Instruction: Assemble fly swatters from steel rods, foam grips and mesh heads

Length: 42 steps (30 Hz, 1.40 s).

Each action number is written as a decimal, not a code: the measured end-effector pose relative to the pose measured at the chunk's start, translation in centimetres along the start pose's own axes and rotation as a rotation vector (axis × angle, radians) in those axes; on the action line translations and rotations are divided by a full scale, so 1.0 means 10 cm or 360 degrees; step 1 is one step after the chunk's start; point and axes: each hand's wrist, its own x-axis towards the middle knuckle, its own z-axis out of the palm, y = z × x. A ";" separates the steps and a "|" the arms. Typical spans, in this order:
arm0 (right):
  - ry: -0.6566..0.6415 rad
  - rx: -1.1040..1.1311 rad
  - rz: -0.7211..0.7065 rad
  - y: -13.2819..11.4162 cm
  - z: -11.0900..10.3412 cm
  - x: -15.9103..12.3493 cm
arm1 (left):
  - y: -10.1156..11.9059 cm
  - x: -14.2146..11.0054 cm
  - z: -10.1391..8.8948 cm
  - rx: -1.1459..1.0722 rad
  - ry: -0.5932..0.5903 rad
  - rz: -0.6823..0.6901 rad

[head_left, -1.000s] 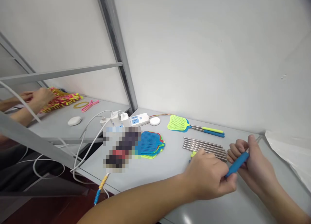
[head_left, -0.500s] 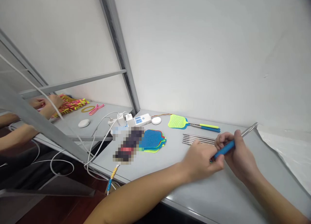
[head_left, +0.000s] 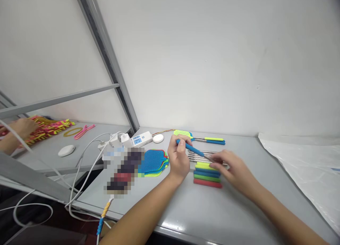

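My left hand (head_left: pixel 180 156) is closed around the upper end of a blue handle sleeve (head_left: pixel 192 147), which slants down to the right. A metal rod sticks out of the sleeve's lower end, and my right hand (head_left: pixel 230 167) pinches it. Beneath my right hand lie loose handle sleeves in yellow-green, blue, green and red (head_left: pixel 207 182), side by side. Several bare metal rods (head_left: pixel 195 155) are laid out behind them, partly hidden by my hands. Left of my left hand is a stack of mesh fly swatter heads (head_left: pixel 152 161), blue on top.
Assembled fly swatters (head_left: pixel 183 133) lie by the wall. A power strip (head_left: pixel 142 139), a white round case (head_left: pixel 158 138) and a blurred phone-like object (head_left: pixel 124 172) with a cable are leftward. Plastic sheeting (head_left: pixel 300 167) covers the right side. Another person's hand (head_left: pixel 25 128) works beyond the metal frame.
Both hands have moved left with the blue sleeve and rod, whose rod end now points down to the right. The coloured sleeves on the table have come into sight.
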 end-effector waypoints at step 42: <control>-0.0544 0.0700 0.0595 -0.16 0.41 -0.18 | -0.20 0.16 0.38 -0.0912 -0.0008 -0.1082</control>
